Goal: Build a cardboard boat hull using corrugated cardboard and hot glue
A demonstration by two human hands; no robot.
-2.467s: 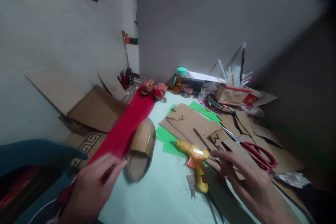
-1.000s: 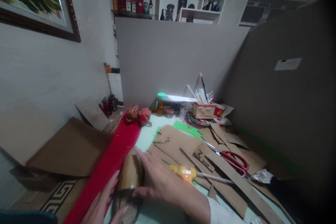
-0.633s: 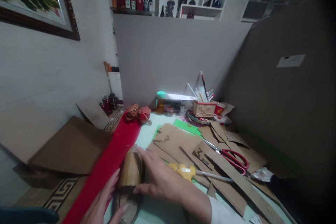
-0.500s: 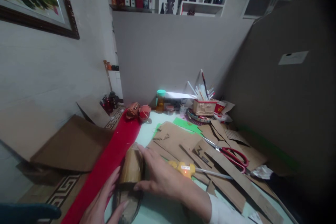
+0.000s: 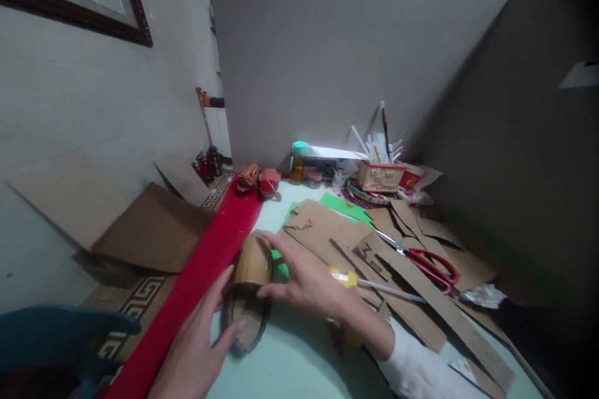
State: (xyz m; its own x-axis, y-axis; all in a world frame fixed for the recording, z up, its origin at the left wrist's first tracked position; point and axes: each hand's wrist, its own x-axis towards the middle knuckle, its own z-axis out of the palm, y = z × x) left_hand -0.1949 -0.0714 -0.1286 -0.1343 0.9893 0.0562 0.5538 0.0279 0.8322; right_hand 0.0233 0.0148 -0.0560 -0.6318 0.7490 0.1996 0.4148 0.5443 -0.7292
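Observation:
A cardboard slipper (image 5: pixel 250 290) lies on the pale green table (image 5: pixel 299 365) beside a long red strip (image 5: pixel 206 265). My left hand (image 5: pixel 199 340) cups its near left side, thumb and fingers on the sole edge. My right hand (image 5: pixel 309 277) lies flat over the slipper's curved cardboard strap, fingers spread and pressing on it. A yellow glue gun (image 5: pixel 344 278) lies just behind my right wrist, partly hidden.
Cut cardboard pieces (image 5: pixel 337 234) and green paper (image 5: pixel 350 207) cover the table's right half. Red-handled scissors (image 5: pixel 430 262) lie on them. A pen box (image 5: pixel 381 174) and a green-capped jar (image 5: pixel 298 162) stand at the back. Cardboard sheets (image 5: pixel 154 227) lean at the left wall.
My right hand left the glue gun and came over onto the slipper's strap. My left hand moved from the red strip to the slipper's side. The view tilted up, then down again.

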